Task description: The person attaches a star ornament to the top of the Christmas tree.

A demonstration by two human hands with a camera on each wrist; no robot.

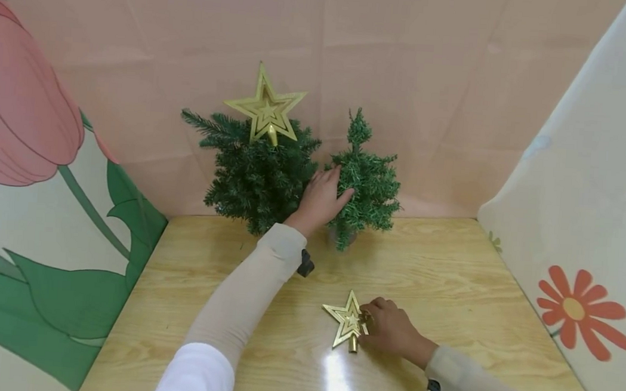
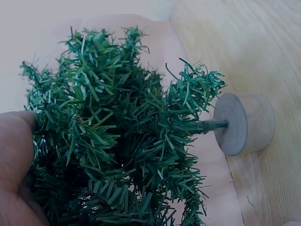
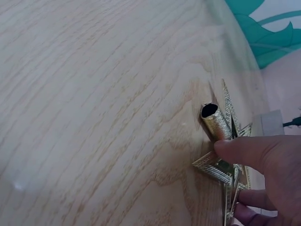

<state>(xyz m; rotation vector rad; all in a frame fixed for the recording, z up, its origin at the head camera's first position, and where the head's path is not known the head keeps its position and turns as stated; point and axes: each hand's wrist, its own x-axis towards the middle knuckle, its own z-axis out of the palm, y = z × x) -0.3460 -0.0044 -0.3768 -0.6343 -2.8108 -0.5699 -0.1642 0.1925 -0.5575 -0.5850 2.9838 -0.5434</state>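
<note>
My left hand (image 1: 320,199) reaches to the left side of the small artificial Christmas tree (image 1: 369,190), thumb apart from the other fingers and touching its branches. In the left wrist view, that hand (image 2: 16,174) lies beside the green foliage (image 2: 127,117), which hides some fingertips. The tree's round base (image 2: 244,125) is at the right there. Low over the wooden table, my right hand (image 1: 391,329) pinches a gold star tree topper (image 1: 349,320) by its right side. The right wrist view shows the thumb beside the topper's hollow socket (image 3: 216,121).
Left of the small tree stands a bushier Christmas tree (image 1: 262,180) topped with a larger gold star (image 1: 267,109). A pink cloth (image 1: 449,78) hangs behind the wooden table (image 1: 188,307). Flower-printed panels (image 1: 575,223) flank both sides.
</note>
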